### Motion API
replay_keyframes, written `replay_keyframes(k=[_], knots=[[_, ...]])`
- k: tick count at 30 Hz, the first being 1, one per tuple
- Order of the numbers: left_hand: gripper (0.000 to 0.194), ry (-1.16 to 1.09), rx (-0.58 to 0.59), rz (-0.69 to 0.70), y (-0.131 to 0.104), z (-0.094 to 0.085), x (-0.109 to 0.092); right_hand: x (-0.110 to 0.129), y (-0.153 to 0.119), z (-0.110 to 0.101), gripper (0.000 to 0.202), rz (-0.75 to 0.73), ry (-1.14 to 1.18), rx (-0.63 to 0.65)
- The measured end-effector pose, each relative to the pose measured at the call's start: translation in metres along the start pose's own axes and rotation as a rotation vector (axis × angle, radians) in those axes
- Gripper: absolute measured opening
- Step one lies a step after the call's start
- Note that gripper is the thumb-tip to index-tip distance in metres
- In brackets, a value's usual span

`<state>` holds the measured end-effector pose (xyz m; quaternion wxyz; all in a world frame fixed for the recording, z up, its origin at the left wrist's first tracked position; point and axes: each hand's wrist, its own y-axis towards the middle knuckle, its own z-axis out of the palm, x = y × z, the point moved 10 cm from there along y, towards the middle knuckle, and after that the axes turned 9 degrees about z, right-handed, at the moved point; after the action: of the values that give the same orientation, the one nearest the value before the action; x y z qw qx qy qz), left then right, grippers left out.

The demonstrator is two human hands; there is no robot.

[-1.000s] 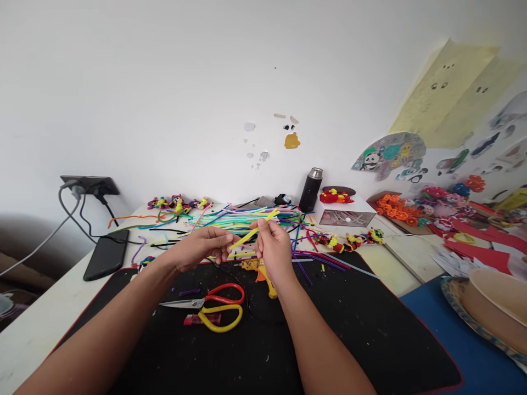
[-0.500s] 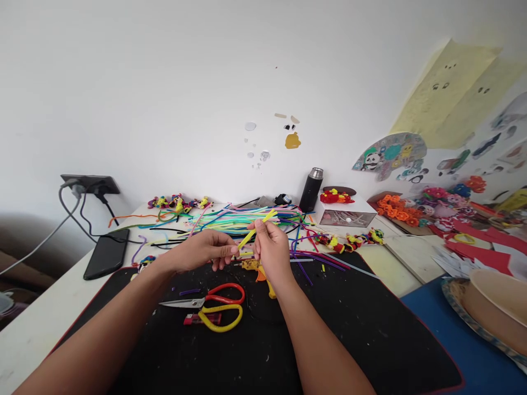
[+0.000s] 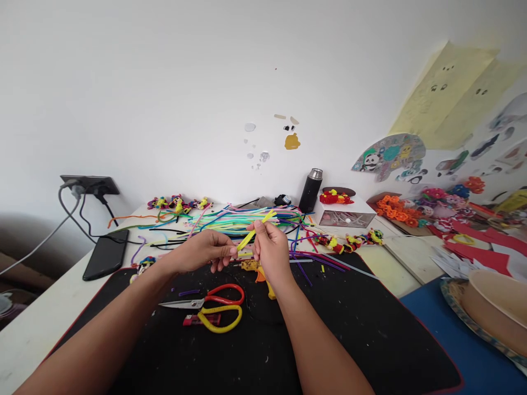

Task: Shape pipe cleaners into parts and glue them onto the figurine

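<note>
Left of centre, above scissors (image 3: 200, 303), the left hand (image 3: 209, 252) pinches the lower end of a yellow strip (image 3: 246, 240). It slants up into the right hand (image 3: 272, 249), gripped between thumb and fingers, with a glue gun (image 3: 250, 265) beneath.

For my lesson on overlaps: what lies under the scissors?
Beneath the scissors are the black mat and what looks like a red lighter, crossed by the yellow handle. The strip of lighter that the handle covers cannot be seen.
</note>
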<state>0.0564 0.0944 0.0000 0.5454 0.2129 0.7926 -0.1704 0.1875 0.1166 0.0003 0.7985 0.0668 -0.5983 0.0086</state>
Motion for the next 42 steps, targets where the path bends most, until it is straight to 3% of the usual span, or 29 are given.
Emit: replay_keyframes(k=[13, 23, 31, 42], knots=[[0.045, 0.021, -0.019, -0.018, 0.001, -0.003, 0.008, 0.001, 0.000, -0.001, 0.045, 0.004, -0.008, -0.001], [0.050, 0.127, -0.042, 0.042, -0.001, -0.002, 0.000, 0.000, 0.000, 0.001, 0.045, 0.019, 0.001, 0.005], [0.042, 0.059, 0.071, 0.042, -0.006, 0.008, -0.003, 0.001, 0.002, -0.004, 0.045, 0.025, 0.026, -0.017], [0.045, -0.045, 0.005, -0.002, 0.000, -0.003, 0.013, -0.005, 0.005, -0.004, 0.045, 0.035, 0.028, -0.017]])
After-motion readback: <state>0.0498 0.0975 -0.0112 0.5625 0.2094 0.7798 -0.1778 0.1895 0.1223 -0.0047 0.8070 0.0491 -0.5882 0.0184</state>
